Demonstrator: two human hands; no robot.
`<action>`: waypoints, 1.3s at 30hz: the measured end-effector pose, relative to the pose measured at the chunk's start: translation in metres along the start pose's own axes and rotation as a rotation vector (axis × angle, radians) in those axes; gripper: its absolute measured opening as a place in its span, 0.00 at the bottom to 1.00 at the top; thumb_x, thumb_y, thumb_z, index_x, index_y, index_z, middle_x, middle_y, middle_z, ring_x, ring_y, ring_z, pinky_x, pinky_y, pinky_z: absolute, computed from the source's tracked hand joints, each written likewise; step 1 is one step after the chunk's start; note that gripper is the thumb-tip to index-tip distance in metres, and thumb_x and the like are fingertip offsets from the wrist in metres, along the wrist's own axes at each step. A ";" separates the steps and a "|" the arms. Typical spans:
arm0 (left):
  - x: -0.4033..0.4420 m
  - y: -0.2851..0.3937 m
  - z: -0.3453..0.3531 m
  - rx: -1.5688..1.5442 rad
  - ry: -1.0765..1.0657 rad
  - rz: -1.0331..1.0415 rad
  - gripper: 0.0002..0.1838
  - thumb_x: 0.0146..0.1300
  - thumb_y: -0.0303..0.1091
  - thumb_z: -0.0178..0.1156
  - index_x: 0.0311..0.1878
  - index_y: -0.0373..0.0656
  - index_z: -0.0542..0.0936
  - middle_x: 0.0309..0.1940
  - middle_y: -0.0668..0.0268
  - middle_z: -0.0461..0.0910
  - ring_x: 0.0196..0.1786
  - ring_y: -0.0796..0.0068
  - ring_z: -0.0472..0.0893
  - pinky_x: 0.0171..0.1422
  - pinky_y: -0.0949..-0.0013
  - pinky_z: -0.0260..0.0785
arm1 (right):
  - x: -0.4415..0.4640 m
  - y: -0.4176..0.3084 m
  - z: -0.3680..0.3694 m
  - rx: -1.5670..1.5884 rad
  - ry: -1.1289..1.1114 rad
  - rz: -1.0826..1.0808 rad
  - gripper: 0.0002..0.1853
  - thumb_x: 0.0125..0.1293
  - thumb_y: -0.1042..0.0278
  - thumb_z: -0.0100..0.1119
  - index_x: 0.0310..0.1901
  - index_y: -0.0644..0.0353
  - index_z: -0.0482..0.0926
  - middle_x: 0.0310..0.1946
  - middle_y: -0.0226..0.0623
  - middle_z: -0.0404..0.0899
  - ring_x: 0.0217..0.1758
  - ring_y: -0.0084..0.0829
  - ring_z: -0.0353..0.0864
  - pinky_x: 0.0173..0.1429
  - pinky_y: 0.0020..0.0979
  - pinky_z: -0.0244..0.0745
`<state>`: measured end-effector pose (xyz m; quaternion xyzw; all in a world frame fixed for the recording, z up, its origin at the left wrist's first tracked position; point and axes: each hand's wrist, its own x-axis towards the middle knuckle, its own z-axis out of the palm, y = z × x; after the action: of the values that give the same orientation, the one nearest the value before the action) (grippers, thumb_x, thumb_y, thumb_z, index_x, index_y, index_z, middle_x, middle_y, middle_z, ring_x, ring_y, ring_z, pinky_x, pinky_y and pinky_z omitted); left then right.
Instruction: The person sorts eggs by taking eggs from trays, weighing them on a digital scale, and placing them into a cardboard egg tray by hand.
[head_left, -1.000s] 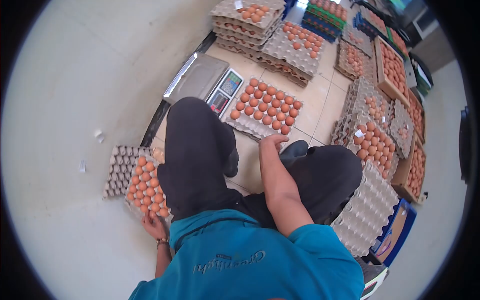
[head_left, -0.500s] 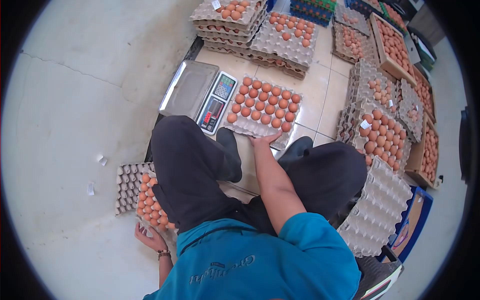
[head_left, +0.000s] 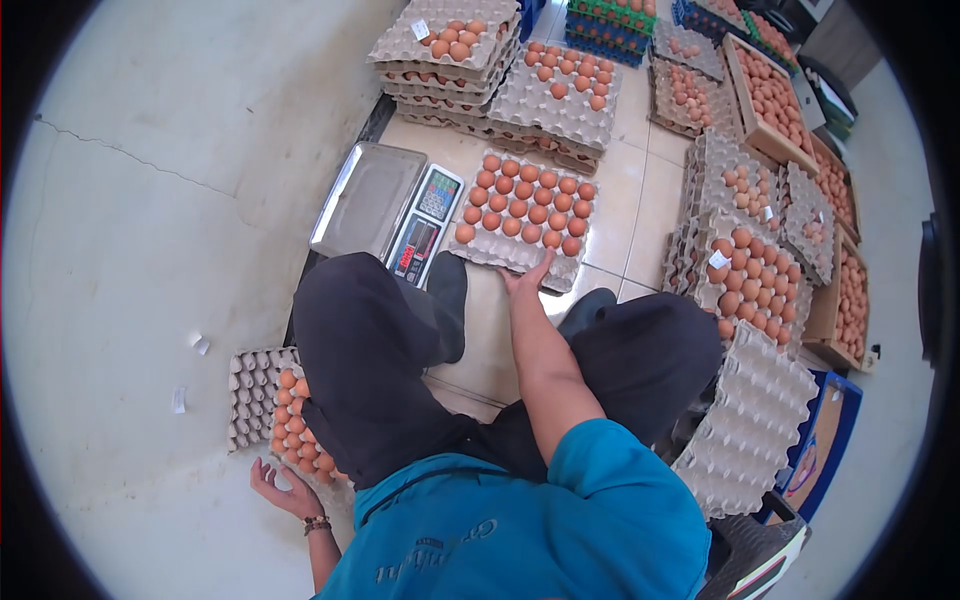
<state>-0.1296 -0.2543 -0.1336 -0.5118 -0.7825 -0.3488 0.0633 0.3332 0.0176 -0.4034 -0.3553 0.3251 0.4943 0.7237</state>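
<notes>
At the near edge of a grey egg tray point(head_left: 480, 245) filled with several rows of brown eggs is my right hand point(head_left: 527, 278), gripping the rim with one finger over it. The tray's front row is bare. Down at the far left, my left hand point(head_left: 287, 490) is held with its fingers apart and nothing in them. It is just below a second tray of eggs point(head_left: 292, 425), partly hidden by my knee. To the left of the front tray stands a scale point(head_left: 375, 200) with a red lit display and a bare plate.
Egg stacks point(head_left: 445, 70) and a half-filled tray stack point(head_left: 550, 100) stand beyond. On the right are trays of eggs point(head_left: 755, 280), wooden crates point(head_left: 775, 100), bare trays point(head_left: 750, 420) and a blue box point(head_left: 835, 430). A bare tray point(head_left: 250, 400) lies at the left. My knees flank the middle.
My right hand has slid left along the tray's near edge. My left hand has come away from the left egg tray, and its fingers have spread. The view has shifted.
</notes>
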 end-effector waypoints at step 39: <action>0.177 0.469 0.235 -0.487 -0.969 0.997 0.17 0.61 0.32 0.60 0.54 0.42 0.79 0.47 0.55 0.82 0.47 0.60 0.83 0.52 0.59 0.76 | -0.055 0.052 0.019 -0.832 0.287 -1.115 0.16 0.62 0.62 0.66 0.26 0.63 0.72 0.20 0.31 0.71 0.25 0.25 0.71 0.35 0.30 0.72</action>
<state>0.2442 0.1322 -0.0028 -0.9030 -0.2976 -0.1773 -0.2541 0.2702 0.0203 -0.3582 -0.7773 -0.0287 0.0818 0.6231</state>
